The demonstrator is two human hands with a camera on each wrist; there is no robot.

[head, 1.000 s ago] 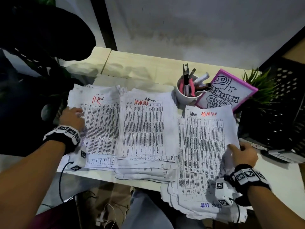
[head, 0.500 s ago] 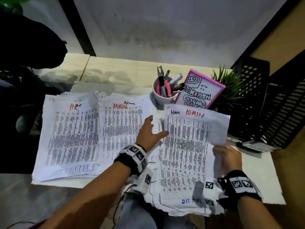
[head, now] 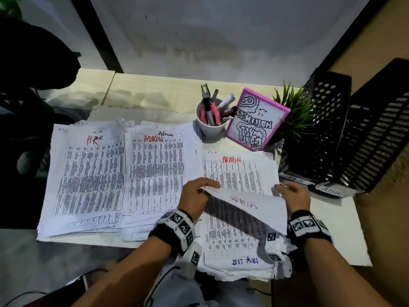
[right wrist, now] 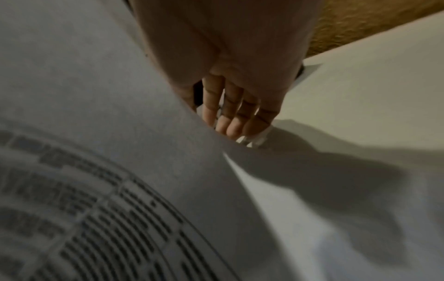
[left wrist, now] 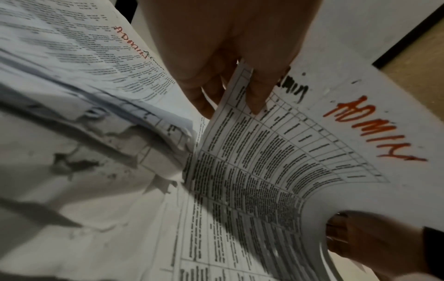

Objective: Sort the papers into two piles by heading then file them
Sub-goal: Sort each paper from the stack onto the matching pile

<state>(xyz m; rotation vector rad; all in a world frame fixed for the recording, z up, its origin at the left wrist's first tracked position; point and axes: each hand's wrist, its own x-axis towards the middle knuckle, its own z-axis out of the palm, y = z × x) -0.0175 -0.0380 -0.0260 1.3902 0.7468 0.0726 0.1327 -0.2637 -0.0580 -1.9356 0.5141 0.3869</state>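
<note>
Head view: left hand (head: pixel 194 197) pinches top ADMIN sheet (head: pixel 247 209) by left edge, sheet curled up off unsorted stack (head: pixel 234 247) near desk edge. Right hand (head: pixel 293 194) at right edge, fingers half-curled, grip hard to tell. Risks imo: one-sided pinch could crease or tear the sheet, or drag the next sheet along. ADMIN pile (head: pixel 157 171) just left, HR pile (head: pixel 88 176) beyond it, so overshoot means misfile.

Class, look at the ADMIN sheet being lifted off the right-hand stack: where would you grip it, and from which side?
Pinch the raised sheet at its curled top corners, from both sides, as the left hand and right hand do. That edge stands clear of the stack.
</note>
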